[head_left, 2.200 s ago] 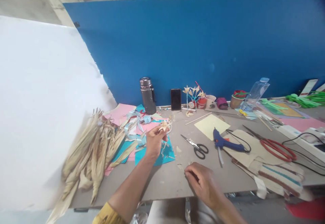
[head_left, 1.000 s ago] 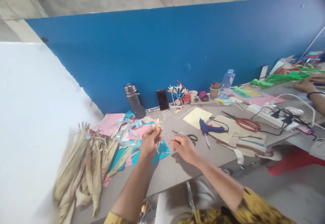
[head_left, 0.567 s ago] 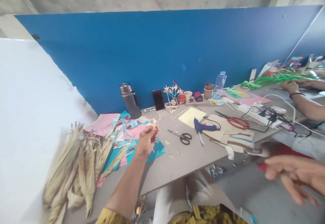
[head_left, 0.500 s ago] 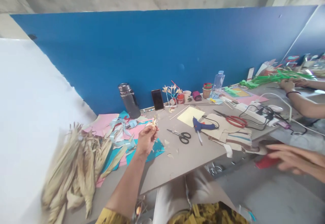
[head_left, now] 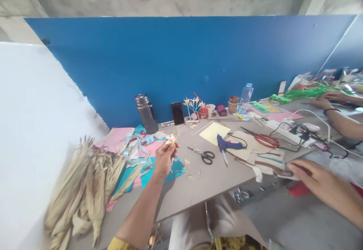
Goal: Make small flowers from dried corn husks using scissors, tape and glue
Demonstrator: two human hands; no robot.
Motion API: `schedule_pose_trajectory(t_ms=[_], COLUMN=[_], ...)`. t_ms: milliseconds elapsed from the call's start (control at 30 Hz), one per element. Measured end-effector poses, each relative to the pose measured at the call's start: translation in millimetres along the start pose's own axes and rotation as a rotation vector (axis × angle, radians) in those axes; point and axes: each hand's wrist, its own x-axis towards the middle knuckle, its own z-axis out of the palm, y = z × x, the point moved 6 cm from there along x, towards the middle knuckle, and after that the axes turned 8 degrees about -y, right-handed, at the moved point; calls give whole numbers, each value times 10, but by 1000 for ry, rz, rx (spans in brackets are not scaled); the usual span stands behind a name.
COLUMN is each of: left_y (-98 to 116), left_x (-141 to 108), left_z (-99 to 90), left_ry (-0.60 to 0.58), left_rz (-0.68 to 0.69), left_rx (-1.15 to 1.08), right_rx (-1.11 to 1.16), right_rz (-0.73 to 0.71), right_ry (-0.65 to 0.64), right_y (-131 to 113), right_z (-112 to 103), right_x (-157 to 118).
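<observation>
My left hand (head_left: 164, 158) is closed, pinching a small pale flower (head_left: 171, 139) that looks made of dried husk. Its petals stand up above my thumb and fingers, and the lower part is hidden by the hand. Off to the right, my right hand (head_left: 314, 176) is beside the cloth pouch (head_left: 269, 159), slightly blurred. Its fingers are curled together with the thumb, and anything between them is hidden. Black-handled scissors (head_left: 204, 155) and a blue glue gun (head_left: 229, 143) lie between my hands. Turquoise paper (head_left: 177, 168) is under my left hand.
Dried corn husks (head_left: 82, 193) are heaped at left. Behind stand a flask (head_left: 146, 114), a phone (head_left: 177, 113), husk flowers (head_left: 193, 104) and a water bottle (head_left: 245, 99). Red-handled scissors (head_left: 265, 139) and a power strip (head_left: 286, 131) lie at right. A co-worker's hands (head_left: 323, 101) work on green strips.
My right hand's fingers, stretched out before, are now curled in, and the hand is nearer the cloth pouch. My left hand has turned slightly, showing more of the flower. The view has shifted slightly.
</observation>
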Motion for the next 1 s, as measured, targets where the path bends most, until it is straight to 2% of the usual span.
schedule_pose_trajectory(t_ms=[133,200,333,433,533,667,833,1000], left_y=[-26,-40,-78,-99,-99,-99,-122,-130], left_x=[-13,-28,-52,-60,-58,-52,-54,-66], left_z=[-17,-8,61,109,136,141,116,70], left_ry=[-8,-12,-43,-53,-67,-76,-39,-24], left_rz=[-9,-28,-102,-152,-172,-185,-160,-89], left_rx=[-16,-21,-134,-214,-231,-227,-181,17], right_rx=[214,311,557,733,890,1036,1093,1116], right_rz=[-104,-198,-309,-242,-156,-70,-100,-111], right_ry=[-328,-435,-574,-625,-639,-573,-574,-588], right_y=[-811,-1281,-2089,-2453,-2658,-2763,-2874,-2947], right_z=[653,928,1342,1589,1802,1983,2053,2015], right_x=[242,320,406,472,554,662,678,637])
